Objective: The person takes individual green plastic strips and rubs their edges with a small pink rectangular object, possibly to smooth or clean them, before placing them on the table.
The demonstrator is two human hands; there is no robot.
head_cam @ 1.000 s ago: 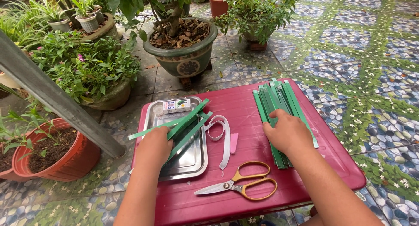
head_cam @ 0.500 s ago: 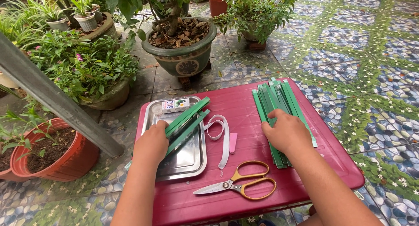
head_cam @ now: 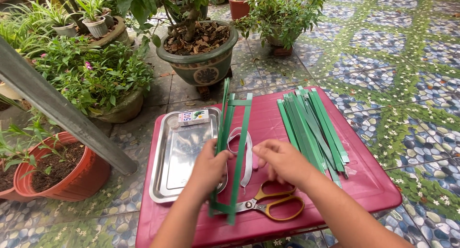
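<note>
Strips [head_cam: 234, 147], green, now lifted off tray [head_cam: 165, 181], pinched by left hand [head_cam: 208, 169]; right hand [head_cam: 282, 161], fingers loosely curled, at 3 o'clock.

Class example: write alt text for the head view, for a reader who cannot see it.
A left hand holds long green strips upright over a red table; the right hand hovers beside them. More strips, scissors and a metal tray lie on the table, potted plants behind.
</note>
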